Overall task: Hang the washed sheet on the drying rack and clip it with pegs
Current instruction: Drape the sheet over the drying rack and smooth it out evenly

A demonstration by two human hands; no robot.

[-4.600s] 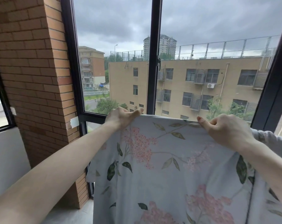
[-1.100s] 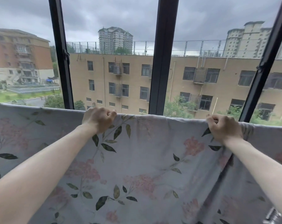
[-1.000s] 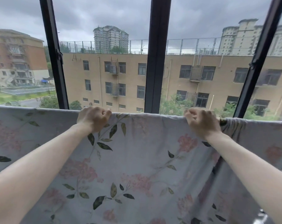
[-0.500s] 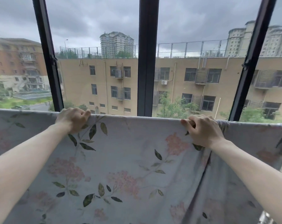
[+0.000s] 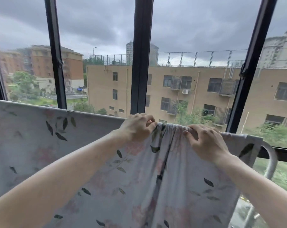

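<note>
While the sheet is hanging over the top bar, both hands are working a bunched stretch of its upper edge;

Window: a dark-framed window (image 5: 141, 63) is filling the background, with beige buildings and a grey sky showing beyond it;

Sheet: the floral sheet (image 5: 93, 165) is draping over the rack's top bar and spreading flat to the left; between the hands its edge is gathering into tight pleats, and a dark fold is running down from there;

Rack: the drying rack (image 5: 271, 162) is showing only as a grey curved tube at the right end, just beyond the sheet's edge; the rest is lying hidden under the cloth;

Left hand: the left hand (image 5: 137, 127) is pinching the sheet's top edge at the left side of the gathers, fingers curled over the bar;

Right hand: the right hand (image 5: 205, 142) is gripping the bunched edge just beside it, thumb pressing on the front;

Progress: the hanging is looking mostly done; the pleated part seemingly is waiting to be smoothed out toward the right end; no pegs are appearing anywhere, so clipping is probably all left to do.
</note>
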